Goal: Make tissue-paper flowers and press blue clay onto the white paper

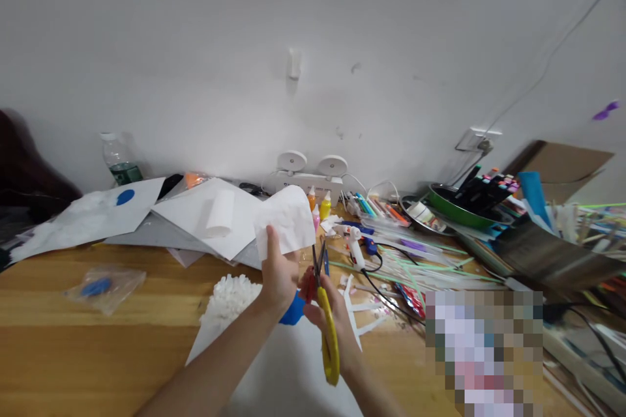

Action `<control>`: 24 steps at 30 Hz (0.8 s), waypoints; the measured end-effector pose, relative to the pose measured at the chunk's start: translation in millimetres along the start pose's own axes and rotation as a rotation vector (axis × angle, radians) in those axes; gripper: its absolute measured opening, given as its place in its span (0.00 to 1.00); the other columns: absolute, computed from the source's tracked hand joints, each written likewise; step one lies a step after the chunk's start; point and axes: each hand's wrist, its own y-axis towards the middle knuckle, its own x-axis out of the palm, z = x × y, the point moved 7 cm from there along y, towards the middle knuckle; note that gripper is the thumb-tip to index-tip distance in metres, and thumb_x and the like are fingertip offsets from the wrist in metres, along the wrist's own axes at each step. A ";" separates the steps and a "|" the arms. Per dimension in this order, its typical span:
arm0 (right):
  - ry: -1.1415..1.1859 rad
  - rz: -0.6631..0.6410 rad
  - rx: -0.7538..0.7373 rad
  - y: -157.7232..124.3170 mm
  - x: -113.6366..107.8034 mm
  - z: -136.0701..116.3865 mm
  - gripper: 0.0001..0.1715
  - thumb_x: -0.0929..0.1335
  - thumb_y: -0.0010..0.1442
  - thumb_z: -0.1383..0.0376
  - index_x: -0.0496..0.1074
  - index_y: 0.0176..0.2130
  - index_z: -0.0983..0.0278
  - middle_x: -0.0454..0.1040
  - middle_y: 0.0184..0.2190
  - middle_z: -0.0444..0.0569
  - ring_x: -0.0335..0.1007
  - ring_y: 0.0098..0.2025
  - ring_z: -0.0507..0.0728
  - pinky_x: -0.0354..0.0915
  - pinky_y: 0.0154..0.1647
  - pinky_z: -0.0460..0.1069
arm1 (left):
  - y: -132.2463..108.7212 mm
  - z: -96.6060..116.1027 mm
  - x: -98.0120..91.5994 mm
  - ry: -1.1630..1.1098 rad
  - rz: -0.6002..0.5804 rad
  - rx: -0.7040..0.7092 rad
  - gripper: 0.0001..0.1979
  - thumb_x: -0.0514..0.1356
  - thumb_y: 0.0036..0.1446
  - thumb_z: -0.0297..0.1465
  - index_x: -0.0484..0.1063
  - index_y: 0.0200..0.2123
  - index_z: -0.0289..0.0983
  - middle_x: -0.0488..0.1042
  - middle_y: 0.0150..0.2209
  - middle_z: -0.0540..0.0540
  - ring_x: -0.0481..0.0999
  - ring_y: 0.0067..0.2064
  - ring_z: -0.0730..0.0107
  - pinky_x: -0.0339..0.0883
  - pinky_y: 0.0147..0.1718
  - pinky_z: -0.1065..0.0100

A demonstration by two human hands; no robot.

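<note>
My left hand [280, 273] pinches a piece of thin white paper [286, 215], thumb in front and fingers behind. In my right hand [337, 319] is a pair of scissors [328, 345] with a yellow handle and some red near the grip. Their blades point up, slightly parted, close to the paper's lower right edge. Under both hands lies a white sheet [288, 371] with a heap of white crumpled bits [229, 300] and a blue patch [293, 310], partly hidden by my hands.
Behind are white boards [195, 212], a paper roll [221, 212], paint bottles [325, 205] and a white router [313, 186]. To the right lie a glue gun [353, 244], paper strips [415, 273] and a green pan [445, 205] of markers. A plastic bag [110, 290] lies left.
</note>
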 end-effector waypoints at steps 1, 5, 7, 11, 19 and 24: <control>-0.025 -0.003 -0.010 -1.6 0.8 -2.3 0.15 0.68 0.45 0.60 0.66 0.35 0.63 0.67 0.31 0.46 0.62 0.34 0.56 0.60 0.35 0.48 | -0.1 1.6 -2.9 0.001 0.039 0.057 0.27 0.51 0.50 0.51 0.66 0.48 0.41 0.72 0.46 0.48 0.63 0.54 0.62 0.62 0.48 0.69; -0.097 0.003 -0.024 -2.1 -0.5 1.1 0.12 0.67 0.48 0.61 0.65 0.33 0.64 0.66 0.29 0.45 0.61 0.32 0.54 0.59 0.32 0.46 | -1.9 -3.1 -7.0 0.017 0.106 0.119 0.24 0.53 0.51 0.47 0.67 0.47 0.38 0.72 0.46 0.46 0.64 0.53 0.61 0.63 0.47 0.68; -0.125 0.017 -0.021 -1.2 -4.0 5.3 0.10 0.66 0.48 0.62 0.64 0.33 0.64 0.65 0.29 0.44 0.61 0.32 0.54 0.59 0.32 0.46 | -2.5 -8.0 -6.2 0.019 0.102 0.084 0.24 0.51 0.53 0.46 0.67 0.47 0.36 0.73 0.46 0.45 0.67 0.52 0.61 0.64 0.46 0.67; -0.167 0.040 -0.030 0.1 -10.3 4.6 0.08 0.65 0.48 0.64 0.64 0.32 0.64 0.64 0.27 0.43 0.59 0.30 0.53 0.58 0.31 0.46 | -2.6 -17.4 -3.5 0.022 0.070 -0.011 0.25 0.48 0.55 0.46 0.66 0.48 0.34 0.75 0.42 0.42 0.72 0.46 0.60 0.67 0.41 0.66; -0.192 0.086 -0.017 1.9 -17.4 2.4 0.07 0.65 0.49 0.66 0.65 0.32 0.64 0.64 0.25 0.42 0.60 0.29 0.53 0.59 0.30 0.45 | -1.2 -26.8 8.1 -0.020 -0.020 -0.100 0.28 0.47 0.56 0.46 0.64 0.50 0.31 0.74 0.43 0.39 0.72 0.46 0.58 0.65 0.44 0.63; -0.180 0.092 -0.008 3.3 -19.5 4.8 0.09 0.66 0.47 0.66 0.66 0.33 0.64 0.67 0.27 0.43 0.61 0.29 0.53 0.59 0.30 0.46 | 1.6 -22.8 8.2 -0.070 -0.017 -0.015 0.22 0.48 0.57 0.41 0.65 0.49 0.35 0.70 0.49 0.43 0.67 0.52 0.62 0.61 0.50 0.64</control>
